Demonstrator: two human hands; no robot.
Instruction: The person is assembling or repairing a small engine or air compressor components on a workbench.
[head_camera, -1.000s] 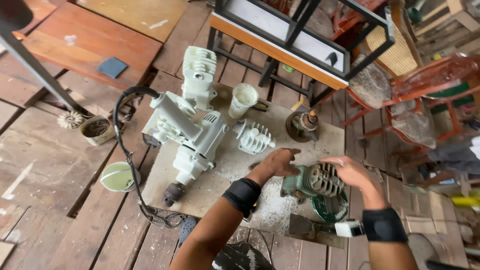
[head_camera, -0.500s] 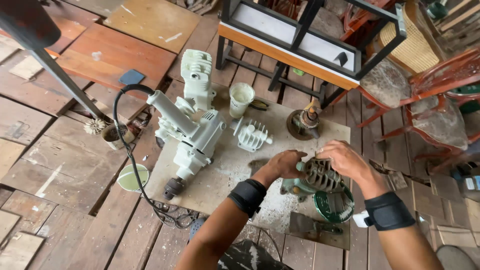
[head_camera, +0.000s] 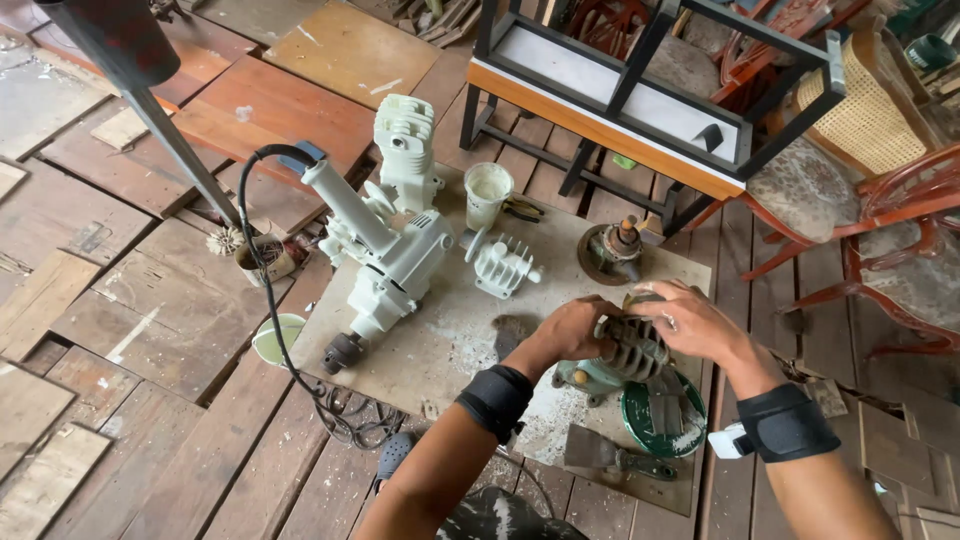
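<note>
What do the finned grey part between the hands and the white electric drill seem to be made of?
The finned grey part, held by the left hand and right hand, looks like bare cast metal: dull and ribbed, though partly hidden by the fingers. The white electric drill seems coated in matt white paint over its body, perhaps plastic or metal; its dark chuck looks like steel.
</note>
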